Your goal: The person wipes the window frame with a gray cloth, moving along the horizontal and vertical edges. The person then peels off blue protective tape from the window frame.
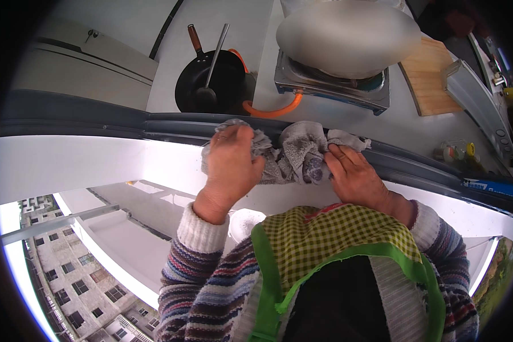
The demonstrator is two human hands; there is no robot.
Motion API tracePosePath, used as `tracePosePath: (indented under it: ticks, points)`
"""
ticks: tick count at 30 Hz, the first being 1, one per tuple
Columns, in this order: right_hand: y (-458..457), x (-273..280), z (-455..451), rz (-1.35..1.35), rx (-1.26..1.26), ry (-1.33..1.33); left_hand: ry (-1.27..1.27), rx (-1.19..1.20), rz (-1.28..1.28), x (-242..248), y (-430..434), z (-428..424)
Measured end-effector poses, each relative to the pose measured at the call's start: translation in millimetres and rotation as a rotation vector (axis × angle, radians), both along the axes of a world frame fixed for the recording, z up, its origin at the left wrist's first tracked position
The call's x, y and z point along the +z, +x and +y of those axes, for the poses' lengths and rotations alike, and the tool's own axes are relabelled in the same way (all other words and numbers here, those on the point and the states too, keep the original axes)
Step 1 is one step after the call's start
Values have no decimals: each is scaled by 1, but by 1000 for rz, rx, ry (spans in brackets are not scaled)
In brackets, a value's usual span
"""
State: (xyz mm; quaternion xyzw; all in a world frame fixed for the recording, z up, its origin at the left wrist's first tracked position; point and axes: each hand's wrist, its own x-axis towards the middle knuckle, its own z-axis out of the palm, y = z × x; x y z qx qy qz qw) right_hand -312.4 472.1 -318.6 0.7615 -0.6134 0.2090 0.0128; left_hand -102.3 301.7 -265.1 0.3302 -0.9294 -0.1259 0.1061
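Note:
A crumpled grey cloth (pixel 301 149) lies bunched over a dark window-frame track (pixel 184 126) and the white sill (pixel 175 160) in front of it. Bunched cloth sits under the curled fingers of my left hand (pixel 233 158). My right hand (pixel 357 177) presses its fingertips on the cloth's right end, against the track. Between the hands the cloth is twisted in loose folds, with a darker purplish patch near the middle.
Beyond the track are a black wok (pixel 213 77) with a metal ladle (pixel 218 55), a gas stove (pixel 333 85) with an orange hose (pixel 278 112), a wooden cutting board (pixel 431 77) and glass jars (pixel 453 151). Below the sill stands a white bucket (pixel 246 224).

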Motion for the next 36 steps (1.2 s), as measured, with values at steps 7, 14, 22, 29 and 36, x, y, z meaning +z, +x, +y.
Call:
tracePosePath:
  ticks: [7, 14, 22, 29, 36]
  points:
    - [-2, 3, 1, -76, -45, 36, 52, -117, 109, -10, -42, 40]
    - [-16, 2, 23, -132, -143, 92, 287, -328, 281, -19, -74, 54]
    - [10, -2, -20, -274, 13, 91, 890, 21, 616, 7, 5, 54]
    - [85, 11, -105, -305, -6, 151, 876, 438, 1006, 22, 82, 64]
    - [240, 74, -84, -941, 1033, 166, 655, 549, 1106, 57, 218, 125]
